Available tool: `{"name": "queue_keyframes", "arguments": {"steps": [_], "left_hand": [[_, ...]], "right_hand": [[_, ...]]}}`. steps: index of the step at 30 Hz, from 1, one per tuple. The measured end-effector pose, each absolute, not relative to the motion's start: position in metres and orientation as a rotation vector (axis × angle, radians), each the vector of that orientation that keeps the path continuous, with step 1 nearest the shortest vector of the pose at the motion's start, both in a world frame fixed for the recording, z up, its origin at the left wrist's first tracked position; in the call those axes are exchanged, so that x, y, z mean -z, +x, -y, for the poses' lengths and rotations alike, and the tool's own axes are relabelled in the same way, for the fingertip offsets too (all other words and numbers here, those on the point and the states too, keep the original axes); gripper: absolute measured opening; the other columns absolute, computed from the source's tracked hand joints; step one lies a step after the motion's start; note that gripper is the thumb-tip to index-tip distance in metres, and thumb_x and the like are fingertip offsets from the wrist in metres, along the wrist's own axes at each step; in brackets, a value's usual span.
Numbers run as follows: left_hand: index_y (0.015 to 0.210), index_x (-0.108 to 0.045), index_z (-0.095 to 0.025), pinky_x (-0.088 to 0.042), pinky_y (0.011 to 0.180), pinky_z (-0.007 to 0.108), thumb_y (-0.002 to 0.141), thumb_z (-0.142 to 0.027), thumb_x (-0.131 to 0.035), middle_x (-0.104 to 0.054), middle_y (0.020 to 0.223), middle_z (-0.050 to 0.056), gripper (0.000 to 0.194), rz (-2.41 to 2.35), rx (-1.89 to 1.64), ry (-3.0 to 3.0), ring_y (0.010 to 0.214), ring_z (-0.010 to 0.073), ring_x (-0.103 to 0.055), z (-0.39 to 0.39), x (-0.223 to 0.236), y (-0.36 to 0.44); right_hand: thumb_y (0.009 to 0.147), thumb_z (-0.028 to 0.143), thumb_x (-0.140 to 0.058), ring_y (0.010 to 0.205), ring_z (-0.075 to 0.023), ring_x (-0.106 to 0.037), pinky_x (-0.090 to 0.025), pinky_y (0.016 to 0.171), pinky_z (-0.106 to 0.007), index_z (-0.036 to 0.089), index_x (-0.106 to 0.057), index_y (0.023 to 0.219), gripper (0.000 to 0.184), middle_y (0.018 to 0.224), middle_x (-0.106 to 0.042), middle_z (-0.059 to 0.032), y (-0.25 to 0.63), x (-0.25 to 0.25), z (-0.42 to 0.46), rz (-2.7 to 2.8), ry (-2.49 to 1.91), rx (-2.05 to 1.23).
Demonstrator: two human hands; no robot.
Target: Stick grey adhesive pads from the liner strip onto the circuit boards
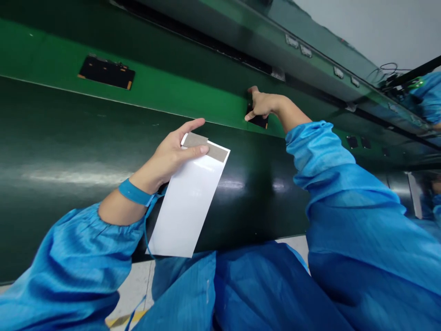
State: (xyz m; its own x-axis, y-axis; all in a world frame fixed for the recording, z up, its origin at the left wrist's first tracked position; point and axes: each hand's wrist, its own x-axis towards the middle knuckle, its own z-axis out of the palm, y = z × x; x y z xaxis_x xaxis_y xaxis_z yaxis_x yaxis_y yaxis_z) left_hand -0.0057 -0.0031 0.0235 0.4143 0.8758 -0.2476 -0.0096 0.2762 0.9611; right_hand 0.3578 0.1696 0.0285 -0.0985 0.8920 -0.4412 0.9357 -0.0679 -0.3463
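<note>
My left hand (pixel 172 154) holds a white rectangular sheet (pixel 188 207) by its top end, the thumb pressed on a grey strip (pixel 206 146) stuck there. A blue wrist strap (pixel 134 192) circles that wrist. My right hand (pixel 262 105) reaches out over the bright green conveyor belt (pixel 165 87) and its fingers close on a small black flat part (pixel 259 120) lying there. Both arms are in blue sleeves.
Another black flat board (pixel 106 71) lies on the belt at the far left, and small dark parts (pixel 358 142) lie further right. A dark green glossy ledge (pixel 69 165) runs in front of the belt. Another person's blue sleeve (pixel 429 94) shows at the right edge.
</note>
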Motion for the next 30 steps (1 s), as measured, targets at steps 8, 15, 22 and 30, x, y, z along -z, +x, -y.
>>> {"name": "queue_keyframes", "arguments": {"steps": [8,15,22,30], "left_hand": [[0.158,-0.055,-0.023,-0.057,0.070,0.029,0.077,-0.044,-0.090,-0.073,0.091,0.003,0.091,-0.923,-0.697,1.160,0.074,0.0193,-0.068,0.008,-0.030,-0.004],[0.128,-0.074,-0.017,-0.054,0.077,0.029,0.077,-0.039,-0.086,-0.074,0.094,0.003,0.057,-0.777,-0.612,1.321,0.082,0.0183,-0.068,0.011,-0.025,-0.005],[0.116,-0.076,-0.014,-0.056,0.085,0.031,0.079,-0.023,-0.081,-0.080,0.106,0.007,0.038,-0.755,-0.564,1.415,0.093,0.0211,-0.073,0.009,-0.014,0.000],[0.115,-0.076,-0.015,-0.058,0.087,0.032,0.080,-0.019,-0.079,-0.081,0.112,0.008,0.035,-0.723,-0.554,1.476,0.099,0.0235,-0.076,0.011,-0.007,0.007]], "right_hand": [[0.090,0.056,-0.081,0.072,-0.0166,-0.062,-0.054,0.060,-0.029,0.025,-0.045,0.144,0.072,0.096,-0.065,-0.0025,0.349,-0.052,-0.150,-2.408,2.349,1.016],[0.093,0.042,-0.079,0.054,-0.0113,-0.046,-0.041,0.049,-0.021,0.022,-0.053,0.088,0.033,0.062,-0.048,0.0047,0.161,-0.068,-0.172,-2.528,1.908,1.582],[0.092,0.012,-0.070,0.050,-0.0097,-0.043,-0.031,0.039,-0.018,0.019,-0.055,0.077,0.022,0.056,-0.049,0.0040,0.023,-0.057,-0.194,-2.559,1.586,1.465],[0.087,0.009,-0.070,0.051,-0.0099,-0.043,-0.032,0.041,-0.022,0.018,-0.061,0.069,0.022,0.057,-0.052,0.0022,0.013,-0.037,-0.212,-2.522,1.581,1.315]]}}
